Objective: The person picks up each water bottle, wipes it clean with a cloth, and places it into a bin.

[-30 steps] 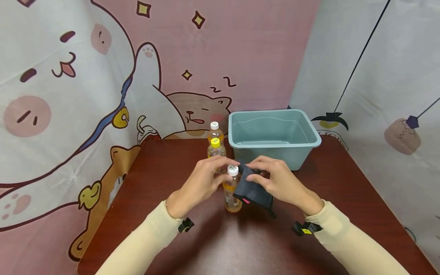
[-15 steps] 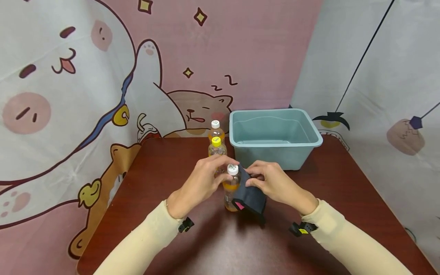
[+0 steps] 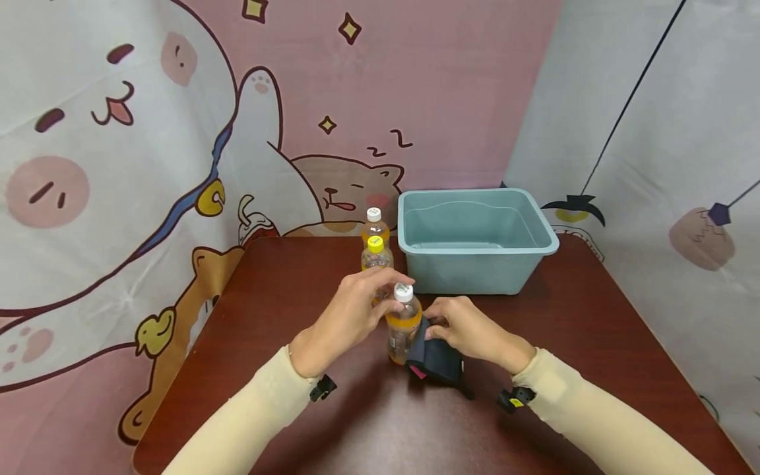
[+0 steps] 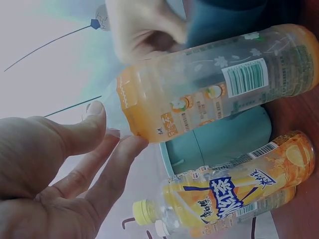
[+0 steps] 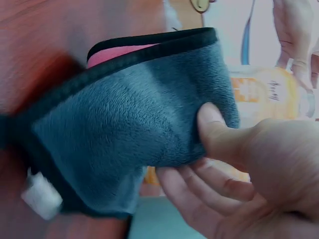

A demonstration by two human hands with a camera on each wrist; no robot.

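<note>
In the head view my left hand (image 3: pixel 350 313) pinches a clear plastic drink bottle (image 3: pixel 401 333) near its white cap, and the bottle stands upright on the table. Its orange label and barcode face the left wrist camera. Against the right side of this bottle, my right hand (image 3: pixel 472 332) holds a folded dark grey cloth (image 3: pixel 438 364) between thumb and fingers. The right wrist view shows the fuzzy cloth (image 5: pixel 124 114) with black edging, a strip of pink inside and a white tag (image 5: pixel 42 195) at its lower corner.
Behind the held bottle stand a yellow-capped bottle (image 3: pixel 377 256) and a white-capped bottle (image 3: pixel 374 227), in a row. A light blue plastic tub (image 3: pixel 469 274) sits at the back right of the dark red table (image 3: pixel 285 290). A cartoon curtain (image 3: pixel 451 92) hangs behind.
My right hand has moved down along the bottle with the cloth, from near the cap to its lower side. The left hand keeps its hold at the neck, almost unmoved.
</note>
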